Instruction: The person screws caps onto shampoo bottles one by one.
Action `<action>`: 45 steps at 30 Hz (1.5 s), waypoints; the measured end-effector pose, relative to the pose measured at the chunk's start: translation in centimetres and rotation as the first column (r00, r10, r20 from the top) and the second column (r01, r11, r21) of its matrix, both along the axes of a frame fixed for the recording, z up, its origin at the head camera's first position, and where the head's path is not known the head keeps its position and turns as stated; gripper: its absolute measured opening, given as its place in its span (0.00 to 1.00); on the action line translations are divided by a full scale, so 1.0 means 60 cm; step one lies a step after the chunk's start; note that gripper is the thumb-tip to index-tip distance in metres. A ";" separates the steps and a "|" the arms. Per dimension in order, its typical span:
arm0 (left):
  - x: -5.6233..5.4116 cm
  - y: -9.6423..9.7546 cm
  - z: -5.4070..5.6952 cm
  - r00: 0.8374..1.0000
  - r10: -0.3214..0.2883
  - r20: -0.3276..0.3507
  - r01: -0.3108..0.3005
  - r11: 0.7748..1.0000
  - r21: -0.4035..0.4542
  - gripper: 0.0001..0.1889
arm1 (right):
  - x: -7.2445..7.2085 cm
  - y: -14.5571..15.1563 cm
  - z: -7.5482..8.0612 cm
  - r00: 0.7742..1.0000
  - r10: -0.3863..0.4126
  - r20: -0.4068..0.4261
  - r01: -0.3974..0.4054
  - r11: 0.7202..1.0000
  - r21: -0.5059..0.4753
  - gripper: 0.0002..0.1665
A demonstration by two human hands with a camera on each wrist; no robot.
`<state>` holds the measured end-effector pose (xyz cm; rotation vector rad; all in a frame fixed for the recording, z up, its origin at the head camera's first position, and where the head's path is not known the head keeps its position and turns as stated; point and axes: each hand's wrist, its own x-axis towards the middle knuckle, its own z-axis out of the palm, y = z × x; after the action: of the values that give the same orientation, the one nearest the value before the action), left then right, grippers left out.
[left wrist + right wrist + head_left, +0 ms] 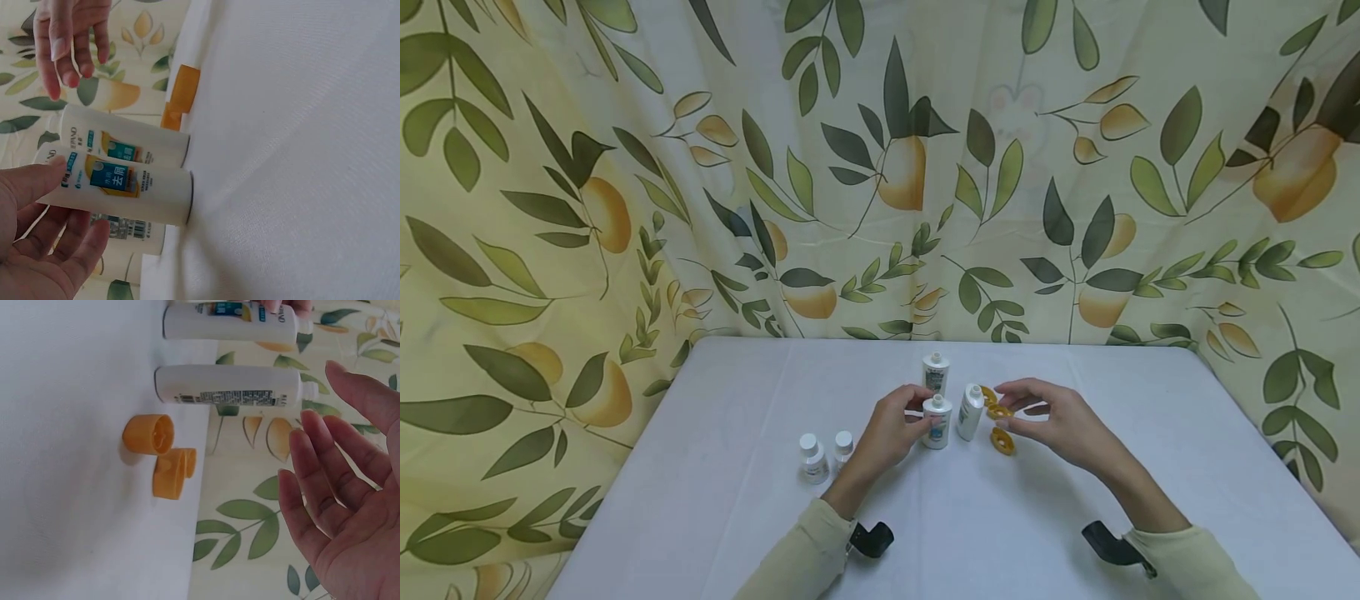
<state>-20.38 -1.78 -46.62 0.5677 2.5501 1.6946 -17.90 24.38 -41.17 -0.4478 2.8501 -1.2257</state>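
One uncapped white plastic bottle [150,195], upright on the white cloth-covered surface [662,517], is gripped high by the curled left hand [891,427], apparently for steadiness, while the right hand [1062,421], loosely spread and empty, is poised near hollow orange plastic caps [141,434].

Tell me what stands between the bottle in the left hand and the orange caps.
Another white shampoo bottle stands between the held bottle and the orange caps, in the head view.

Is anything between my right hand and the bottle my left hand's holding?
Yes: another white bottle stands between the held bottle and your right hand, and three orange caps sit on that hand's side of it.
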 end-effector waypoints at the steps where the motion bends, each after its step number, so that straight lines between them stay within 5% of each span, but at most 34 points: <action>1: 0.000 0.000 -0.001 1.000 -0.004 -0.002 0.004 1.000 0.000 0.17 | -0.001 0.001 -0.002 1.000 0.000 0.002 0.000 1.000 0.001 0.28; 24: 0.005 0.006 -0.012 0.998 -0.050 0.025 0.050 0.999 -0.009 0.17 | -0.008 0.006 -0.039 0.998 0.002 0.068 -0.003 1.000 0.024 0.29; 45: 0.012 -0.002 0.000 1.000 -0.026 -0.013 0.026 0.999 -0.035 0.17 | -0.010 0.011 -0.066 0.997 -0.049 0.059 0.042 0.993 0.112 0.27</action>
<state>-19.66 -1.87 -46.63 0.6096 2.5642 1.6409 -18.48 25.02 -45.14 -0.3380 2.8722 -1.0614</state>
